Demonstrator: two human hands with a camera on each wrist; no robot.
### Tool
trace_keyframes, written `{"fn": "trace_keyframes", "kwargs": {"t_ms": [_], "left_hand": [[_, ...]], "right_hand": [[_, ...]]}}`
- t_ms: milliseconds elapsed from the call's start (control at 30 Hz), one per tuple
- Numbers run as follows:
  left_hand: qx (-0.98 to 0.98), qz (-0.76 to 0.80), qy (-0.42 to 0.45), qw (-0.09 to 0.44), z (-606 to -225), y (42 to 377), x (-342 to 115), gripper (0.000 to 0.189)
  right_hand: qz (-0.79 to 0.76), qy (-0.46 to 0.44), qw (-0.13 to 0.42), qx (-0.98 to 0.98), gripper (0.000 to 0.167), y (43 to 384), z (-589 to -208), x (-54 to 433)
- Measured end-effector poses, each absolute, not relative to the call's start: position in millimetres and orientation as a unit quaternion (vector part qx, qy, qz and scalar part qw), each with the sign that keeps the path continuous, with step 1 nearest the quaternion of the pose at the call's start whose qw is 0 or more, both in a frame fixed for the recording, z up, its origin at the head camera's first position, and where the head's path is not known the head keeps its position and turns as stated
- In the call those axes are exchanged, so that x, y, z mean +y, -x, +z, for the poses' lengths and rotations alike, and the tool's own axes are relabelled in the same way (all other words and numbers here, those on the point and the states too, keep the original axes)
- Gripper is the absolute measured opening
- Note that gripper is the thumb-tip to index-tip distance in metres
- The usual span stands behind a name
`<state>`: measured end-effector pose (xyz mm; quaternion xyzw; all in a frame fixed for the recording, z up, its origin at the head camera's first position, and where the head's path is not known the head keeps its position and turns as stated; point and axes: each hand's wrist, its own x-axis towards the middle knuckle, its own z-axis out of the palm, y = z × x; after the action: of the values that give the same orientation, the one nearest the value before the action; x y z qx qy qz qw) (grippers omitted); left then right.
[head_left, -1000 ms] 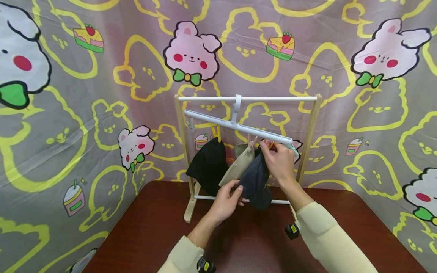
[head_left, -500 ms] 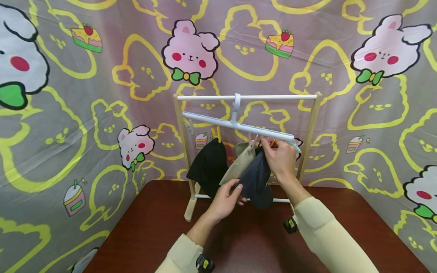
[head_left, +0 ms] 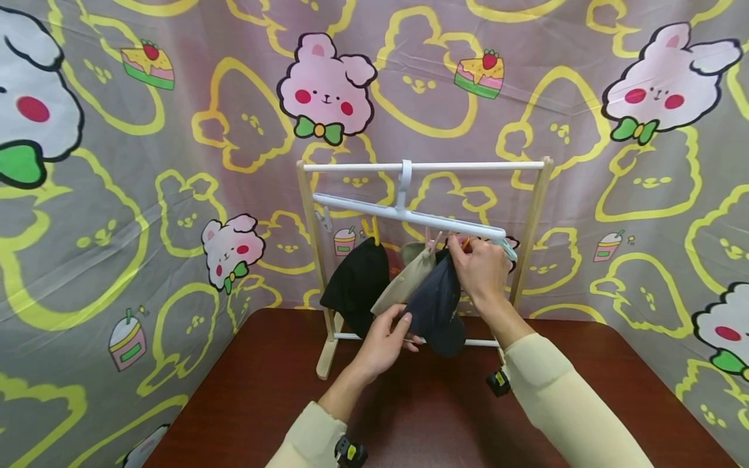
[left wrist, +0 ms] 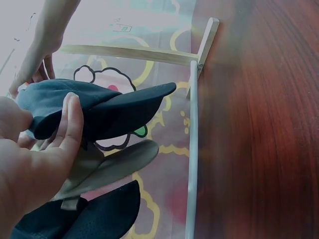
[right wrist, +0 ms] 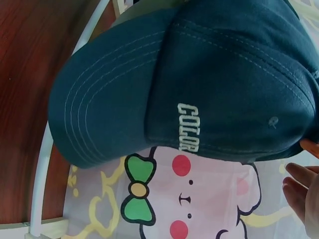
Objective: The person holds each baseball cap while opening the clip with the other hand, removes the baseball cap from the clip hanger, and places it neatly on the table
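Navy cap (head_left: 433, 302): brim down beneath the lower, right end of a tilted white hanger (head_left: 371, 206), near the far edge of the surface (head_left: 263, 396).
Left grip (head_left: 383, 344): nearly closed, pinching the cap's rim.
Right grip (head_left: 484, 270): fingers curled at the orange clip (right wrist: 310, 147), exact opening hidden.
Neighbors: beige cap (head_left: 404, 286), then black cap (head_left: 354, 286).
Rack (head_left: 468, 167): standing along that far edge.

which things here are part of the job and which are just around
Part of the job, it seems: navy cap, held by the left hand; orange clip, at the right hand; beige cap; black cap; pink clip; yellow clip; white hanger; rack.

Just around: patterned curtain; tabletop; wrist cameras.
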<state>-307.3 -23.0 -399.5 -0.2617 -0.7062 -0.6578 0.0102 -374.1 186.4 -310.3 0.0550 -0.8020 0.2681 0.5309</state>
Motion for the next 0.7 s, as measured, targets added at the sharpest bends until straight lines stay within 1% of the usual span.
{"fn": "trace_keyframes", "kwargs": {"t_ms": [267, 533, 700], "left_hand": [[-0.684, -0.688, 0.244, 0.009, -401.8, 308.3, -24.7, 0.029], [-0.664, -0.706, 0.242, 0.034, -404.7, 311.3, -28.3, 0.029], [-0.669, -0.699, 0.247, 0.047, -403.8, 311.6, -30.0, 0.028]], "right_hand": [[0.260, -0.085, 0.531, -0.802, 0.051, 375.1, -311.0, 187.9], [0.270, -0.112, 0.518, -0.804, 0.047, 375.1, -311.2, 186.4], [0.268, -0.125, 0.525, -0.798, 0.052, 374.8, -310.5, 184.8]]}}
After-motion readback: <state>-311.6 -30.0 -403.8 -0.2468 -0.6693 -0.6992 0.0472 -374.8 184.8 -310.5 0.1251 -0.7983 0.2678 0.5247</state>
